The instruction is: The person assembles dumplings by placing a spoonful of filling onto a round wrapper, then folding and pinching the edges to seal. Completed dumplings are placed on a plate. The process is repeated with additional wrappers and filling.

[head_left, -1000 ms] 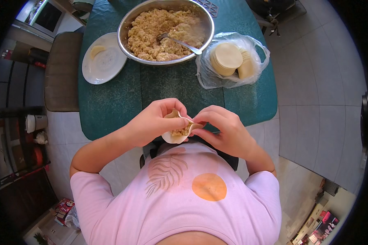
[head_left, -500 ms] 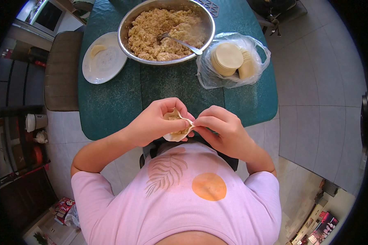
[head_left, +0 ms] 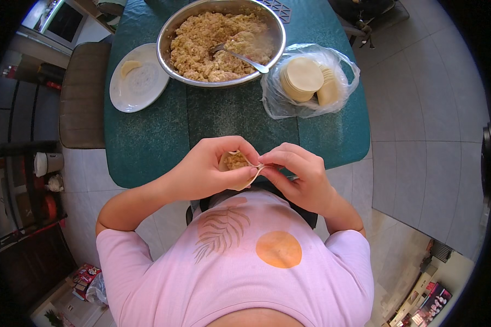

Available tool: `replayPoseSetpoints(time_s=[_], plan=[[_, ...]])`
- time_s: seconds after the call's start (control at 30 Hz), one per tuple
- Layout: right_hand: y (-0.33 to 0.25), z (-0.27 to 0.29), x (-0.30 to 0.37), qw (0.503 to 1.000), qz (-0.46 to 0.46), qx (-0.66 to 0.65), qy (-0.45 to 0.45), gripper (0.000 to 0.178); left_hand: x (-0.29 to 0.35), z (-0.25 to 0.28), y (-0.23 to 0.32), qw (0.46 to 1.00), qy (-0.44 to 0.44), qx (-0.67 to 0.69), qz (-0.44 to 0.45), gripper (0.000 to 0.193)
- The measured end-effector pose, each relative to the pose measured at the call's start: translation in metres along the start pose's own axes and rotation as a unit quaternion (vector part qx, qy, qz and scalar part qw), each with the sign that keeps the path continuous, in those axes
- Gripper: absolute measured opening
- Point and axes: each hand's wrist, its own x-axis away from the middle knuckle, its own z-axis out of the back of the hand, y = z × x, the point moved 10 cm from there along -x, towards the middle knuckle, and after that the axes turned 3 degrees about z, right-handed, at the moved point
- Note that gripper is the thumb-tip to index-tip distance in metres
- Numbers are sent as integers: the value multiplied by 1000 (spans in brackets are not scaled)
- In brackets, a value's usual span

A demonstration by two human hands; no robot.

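Between my hands, just past the near edge of the table, is a dumpling [head_left: 235, 161] with its wrapper partly folded and filling showing inside. My left hand [head_left: 213, 166] curls round its left side, thumb and forefinger on the rim. The fingertips of my right hand [head_left: 297, 171] pinch the wrapper's right end. Farther off stands a steel bowl [head_left: 161, 53] of minced filling [head_left: 213, 38], a spoon [head_left: 243, 58] stuck in it. Round wrappers [head_left: 304, 76] lie stacked in an open clear plastic bag [head_left: 281, 109] to the right. One folded dumpling [head_left: 129, 67] rests on the white plate [head_left: 142, 92] at left.
The green table [head_left: 147, 147] has a whitish dusting. A brown padded chair [head_left: 82, 98] stands against its left side. A dark lattice trivet [head_left: 278, 11] lies behind the bowl. Grey tiled floor [head_left: 420, 109] stretches to the right.
My left fingers have closed farther over the dumpling, drawing its rim inward toward the right pinch. More of the wrapper's right end is pressed together. The bowl, plate and bag stay put.
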Motion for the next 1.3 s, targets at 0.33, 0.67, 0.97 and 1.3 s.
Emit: replayPoseSetpoints(time_s=[0.33,0.67,0.97,1.3], plan=[[-2,9,5,999,1,12,34,23,4,2,3,994,4,110,-12,16],[-17,6,-9,998,25,12,-53,26,4,-1,6,995,5,96,-35,13],[-22,6,-9,998,63,25,-15,23,6,1,16,994,21,65,-84,13],[-24,10,-6,995,92,16,19,24,7,8,18,991,57,64,-98,10]])
